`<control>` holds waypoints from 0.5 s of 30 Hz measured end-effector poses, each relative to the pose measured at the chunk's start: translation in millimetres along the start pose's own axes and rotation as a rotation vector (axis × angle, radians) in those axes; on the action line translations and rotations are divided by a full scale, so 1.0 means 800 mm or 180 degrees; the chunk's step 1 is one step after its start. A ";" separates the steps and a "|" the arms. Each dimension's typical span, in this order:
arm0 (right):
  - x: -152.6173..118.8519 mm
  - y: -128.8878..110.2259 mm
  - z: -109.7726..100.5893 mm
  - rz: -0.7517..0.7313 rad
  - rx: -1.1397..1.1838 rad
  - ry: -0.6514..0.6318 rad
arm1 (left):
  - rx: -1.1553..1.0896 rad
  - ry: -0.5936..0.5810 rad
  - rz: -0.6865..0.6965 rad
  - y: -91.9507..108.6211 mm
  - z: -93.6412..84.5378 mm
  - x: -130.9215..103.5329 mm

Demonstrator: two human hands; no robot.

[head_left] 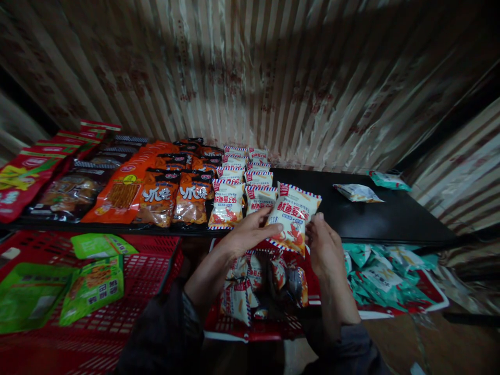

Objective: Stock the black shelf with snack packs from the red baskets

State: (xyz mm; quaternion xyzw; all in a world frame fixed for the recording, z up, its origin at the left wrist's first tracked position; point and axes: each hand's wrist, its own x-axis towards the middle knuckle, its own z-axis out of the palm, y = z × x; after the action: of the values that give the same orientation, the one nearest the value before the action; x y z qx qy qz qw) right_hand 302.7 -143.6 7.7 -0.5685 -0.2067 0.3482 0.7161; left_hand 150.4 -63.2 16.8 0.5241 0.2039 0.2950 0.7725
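Note:
Both of my hands hold one white snack packet (pixel 294 216) with red lettering and striped edges, just above the front edge of the black shelf (pixel 394 219). My left hand (pixel 250 232) grips its left side, thumb across the front. Fingers of my right hand (pixel 322 242) are closed on its right edge. Directly left of it, matching white packets (pixel 227 200) stand in two rows running back on the shelf. Below my hands, a red basket (pixel 269 330) holds more white packets (pixel 236 301) in a loose heap.
Orange-and-black packets (pixel 191 198), a long orange packet (pixel 123 192) and red packets (pixel 29 174) line the shelf's left. A white packet (pixel 357 192) lies on its right. Green pouches (pixel 94 284) lie in the left red basket (pixel 150 265); teal packets (pixel 386 278) fill the right one. Striped sheeting (pixel 234 78) hangs behind.

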 end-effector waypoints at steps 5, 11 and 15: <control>-0.013 -0.001 0.005 0.0040 -0.0390 -0.0778 | -0.0206 0.0735 0.0295 0.006 -0.002 0.003; -0.018 0.008 0.016 -0.0086 -0.0237 -0.0722 | -0.0111 0.0980 0.0206 0.008 0.000 0.003; -0.019 0.009 0.018 -0.0111 -0.0159 -0.0649 | -0.0160 0.0965 0.0161 0.009 0.002 0.001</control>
State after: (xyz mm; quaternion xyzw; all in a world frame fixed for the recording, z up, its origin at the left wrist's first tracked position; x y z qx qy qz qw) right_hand 280.6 -144.2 5.9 -0.5441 -0.2971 0.3864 0.6829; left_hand 150.2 -61.5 24.2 0.4591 0.2974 0.3951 0.7380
